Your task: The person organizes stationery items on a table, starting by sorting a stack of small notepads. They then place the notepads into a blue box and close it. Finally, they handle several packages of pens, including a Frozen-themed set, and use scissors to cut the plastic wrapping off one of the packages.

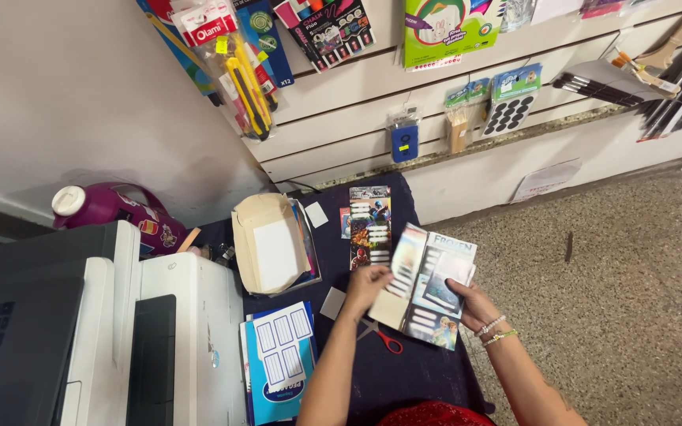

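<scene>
The person holds a fanned stack of printed label sheets [424, 288] in both hands above a dark blue cloth-covered table [428, 371]. The left hand [366, 288] grips the stack's left edge, fingers curled over the top sheet, which shows rows of white name labels. The right hand [474, 304] supports the stack from the right and beneath, its fingers closed on the lower sheets with pale blue cartoon pictures; beaded bracelets [495, 330] sit on that wrist. Red-handled scissors [384, 338] lie on the cloth just below the stack, partly hidden by the left forearm. Another label sheet [370, 226], darker with hero figures, lies flat on the table just above the hands, apart from them. To its left stands an open cardboard box [266, 241] with a white sheet inside. A blue packet of blank white labels [282, 359] lies at the table's near left corner, beside a white printer [159, 331]. A purple jug [112, 209] with a white cap stands behind the printer. Packaged stationery hangs on the slat wall [341, 118] above
</scene>
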